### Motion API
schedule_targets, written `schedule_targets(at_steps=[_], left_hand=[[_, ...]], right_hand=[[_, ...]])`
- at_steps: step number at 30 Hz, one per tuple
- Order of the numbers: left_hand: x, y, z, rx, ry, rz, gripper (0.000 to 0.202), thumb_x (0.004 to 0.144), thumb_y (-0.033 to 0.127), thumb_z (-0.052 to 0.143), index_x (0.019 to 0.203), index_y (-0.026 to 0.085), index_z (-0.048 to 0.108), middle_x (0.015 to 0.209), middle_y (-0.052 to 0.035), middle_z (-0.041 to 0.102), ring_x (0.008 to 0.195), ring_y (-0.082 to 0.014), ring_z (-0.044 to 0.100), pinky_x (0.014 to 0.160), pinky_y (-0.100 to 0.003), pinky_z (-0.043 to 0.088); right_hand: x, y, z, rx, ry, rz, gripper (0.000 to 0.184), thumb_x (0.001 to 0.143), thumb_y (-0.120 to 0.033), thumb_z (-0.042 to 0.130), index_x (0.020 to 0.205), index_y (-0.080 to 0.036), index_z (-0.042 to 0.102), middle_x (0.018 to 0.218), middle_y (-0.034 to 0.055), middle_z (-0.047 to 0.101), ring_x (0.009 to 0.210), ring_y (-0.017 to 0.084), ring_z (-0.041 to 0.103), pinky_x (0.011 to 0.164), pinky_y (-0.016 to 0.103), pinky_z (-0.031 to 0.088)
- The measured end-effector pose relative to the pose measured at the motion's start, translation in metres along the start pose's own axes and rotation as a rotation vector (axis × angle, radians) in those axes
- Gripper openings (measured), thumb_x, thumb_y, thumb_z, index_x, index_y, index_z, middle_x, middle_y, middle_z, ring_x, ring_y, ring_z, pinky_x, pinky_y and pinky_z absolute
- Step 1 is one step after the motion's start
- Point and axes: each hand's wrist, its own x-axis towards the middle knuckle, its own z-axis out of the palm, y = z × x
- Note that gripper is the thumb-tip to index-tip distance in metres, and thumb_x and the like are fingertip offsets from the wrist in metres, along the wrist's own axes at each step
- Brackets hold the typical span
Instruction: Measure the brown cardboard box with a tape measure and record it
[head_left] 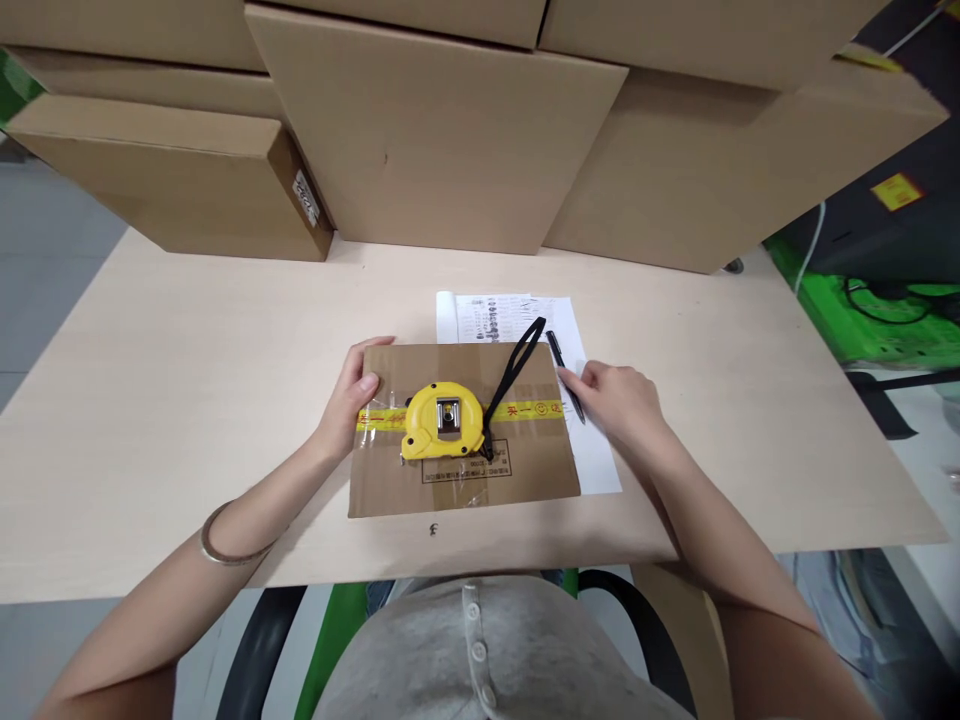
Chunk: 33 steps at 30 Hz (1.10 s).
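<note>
A flat brown cardboard box (397, 485) with yellow printed tape lies on the table before me. My left hand (352, 400) grips its left edge, thumb on top and the other fingers partly hidden. On the box rests a yellow tape measure (420, 410) with a black wrist strap (514, 370). My right hand (619, 400) is closed at the box's right edge, and a fingertip crosses over a black pen (556, 350). Whether those fingers pinch the pen or the box edge is hidden. Printed paper sheets (592, 470) lie partly under the box.
Large cardboard boxes (442, 150) stand along the back of the table (187, 400). A smaller closed carton (217, 190) with a label is at the back left. On the right are a dark machine (862, 230) and black cables on a green surface (862, 330).
</note>
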Motion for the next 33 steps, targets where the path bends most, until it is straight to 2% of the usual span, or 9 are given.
schedule_targets(at_steps=[3, 6, 10, 13, 16, 18, 21, 27, 33], left_hand=[[0.001, 0.001, -0.006, 0.076, 0.026, 0.166, 0.059, 0.090, 0.059, 0.067, 0.143, 0.037, 0.056, 0.139, -0.0051, 0.063, 0.132, -0.0289, 0.055, 0.113, -0.045, 0.044], [0.001, 0.002, -0.011, 0.127, 0.002, 0.327, 0.040, 0.099, 0.058, 0.051, 0.127, 0.036, 0.071, 0.141, -0.0036, 0.062, 0.143, -0.0287, 0.046, 0.125, -0.049, 0.030], [0.000, 0.001, -0.015, 0.211, -0.066, 0.358, 0.045, 0.104, 0.055, 0.041, 0.112, 0.033, 0.079, 0.147, -0.0037, 0.060, 0.146, -0.0296, 0.043, 0.127, -0.053, 0.027], [-0.001, -0.003, -0.017, 0.244, -0.088, 0.363, 0.043, 0.105, 0.051, 0.040, 0.117, 0.034, 0.077, 0.151, -0.0027, 0.057, 0.146, -0.0288, 0.044, 0.126, -0.053, 0.027], [-0.001, -0.007, -0.019, 0.196, -0.126, 0.332, 0.046, 0.107, 0.050, 0.035, 0.123, 0.035, 0.075, 0.154, -0.0022, 0.055, 0.147, -0.0289, 0.043, 0.126, -0.053, 0.028], [-0.001, -0.008, -0.019, 0.137, -0.154, 0.307, 0.050, 0.106, 0.054, 0.032, 0.124, 0.035, 0.075, 0.156, -0.0017, 0.053, 0.149, -0.0296, 0.041, 0.127, -0.054, 0.026], [-0.002, -0.008, -0.016, 0.045, -0.175, 0.271, 0.058, 0.104, 0.063, 0.030, 0.121, 0.033, 0.076, 0.156, -0.0026, 0.053, 0.152, -0.0318, 0.038, 0.128, -0.055, 0.027], [-0.003, -0.004, -0.012, -0.210, -0.189, 0.045, 0.072, 0.093, 0.078, 0.039, 0.134, 0.025, 0.065, 0.143, -0.0117, 0.063, 0.142, -0.0363, 0.051, 0.111, -0.052, 0.050], [0.003, -0.009, -0.024, -0.086, -0.293, 0.166, 0.062, 0.087, 0.077, 0.054, 0.121, 0.028, 0.072, 0.141, -0.0101, 0.058, 0.149, -0.0387, 0.037, 0.124, -0.057, 0.033]], right_hand=[[-0.008, -0.015, -0.017, 0.088, 0.245, -0.059, 0.036, 0.098, -0.053, 0.050, 0.079, -0.023, 0.056, 0.079, 0.0089, 0.067, 0.070, 0.023, 0.058, 0.067, 0.036, 0.037], [-0.018, -0.046, -0.031, 0.226, 0.382, -0.410, 0.034, 0.101, -0.051, 0.048, 0.100, -0.021, 0.064, 0.096, 0.0115, 0.069, 0.087, 0.026, 0.063, 0.081, 0.041, 0.046], [-0.030, -0.098, -0.028, 0.164, 0.202, -0.872, 0.064, 0.097, -0.069, 0.048, 0.133, -0.016, 0.060, 0.129, 0.0184, 0.065, 0.120, 0.036, 0.058, 0.102, 0.056, 0.043], [-0.032, -0.124, -0.019, 0.145, 0.043, -1.025, 0.059, 0.093, -0.070, 0.057, 0.123, -0.020, 0.064, 0.135, 0.0163, 0.065, 0.130, 0.037, 0.055, 0.113, 0.062, 0.035], [-0.033, -0.133, -0.017, 0.262, -0.103, -1.053, 0.053, 0.087, -0.066, 0.070, 0.118, -0.025, 0.059, 0.128, 0.0115, 0.069, 0.124, 0.033, 0.062, 0.111, 0.058, 0.042], [-0.035, -0.136, -0.021, 0.356, -0.182, -1.019, 0.051, 0.088, -0.060, 0.072, 0.119, -0.025, 0.053, 0.120, 0.0094, 0.071, 0.107, 0.029, 0.069, 0.094, 0.048, 0.054], [-0.037, -0.149, -0.026, 0.398, -0.187, -0.986, 0.046, 0.094, -0.051, 0.068, 0.126, -0.025, 0.047, 0.124, 0.0099, 0.070, 0.093, 0.024, 0.073, 0.077, 0.039, 0.057], [-0.037, -0.190, -0.025, 0.118, -0.247, -1.059, 0.048, 0.099, -0.043, 0.062, 0.141, -0.026, 0.046, 0.138, 0.0071, 0.068, 0.097, 0.026, 0.074, 0.079, 0.040, 0.057], [-0.036, -0.174, -0.018, 0.245, -0.219, -1.065, 0.046, 0.098, -0.039, 0.064, 0.141, -0.029, 0.050, 0.138, 0.0054, 0.068, 0.101, 0.023, 0.073, 0.078, 0.036, 0.057]])
